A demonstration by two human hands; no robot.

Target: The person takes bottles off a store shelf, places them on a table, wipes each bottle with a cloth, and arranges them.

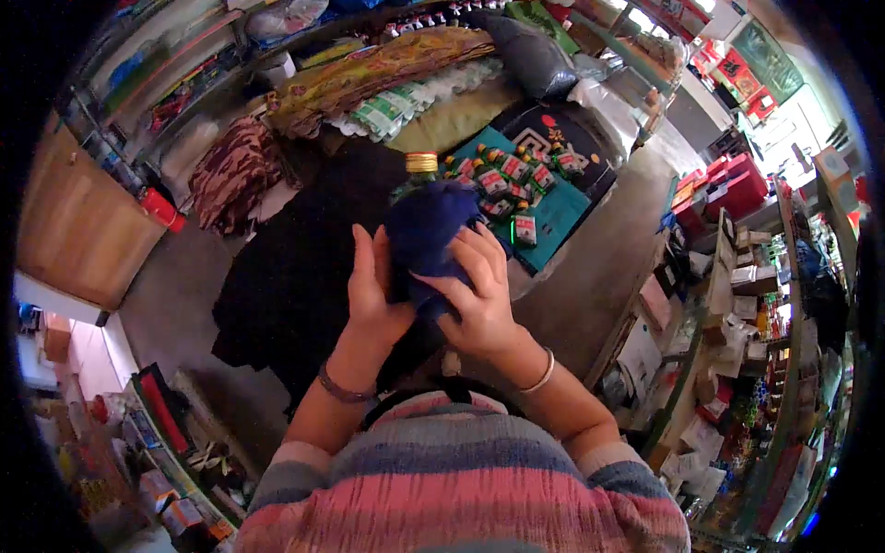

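A glass bottle with a gold cap (421, 162) rises upright in front of me, its body mostly covered by a dark blue cloth (426, 226). My left hand (369, 286) cups the wrapped bottle from the left, fingers pointing up along its side and thumb across the bottom. On the other side, my right hand (481, 290) presses bent fingers into the cloth, gripping it around the bottle. The palms and the bottle's lower part are hidden. Just beyond, several small green bottles (507, 180) with red-and-white labels lie heaped on a teal sheet (562, 217).
Black fabric (295, 249) spreads over the floor to the left, near a camouflage bundle (235, 170). Rolled patterned cloth (378, 69) and a grey sack (533, 60) lie behind. Crowded shelves (737, 304) line the right. A wooden panel (78, 221) stands left.
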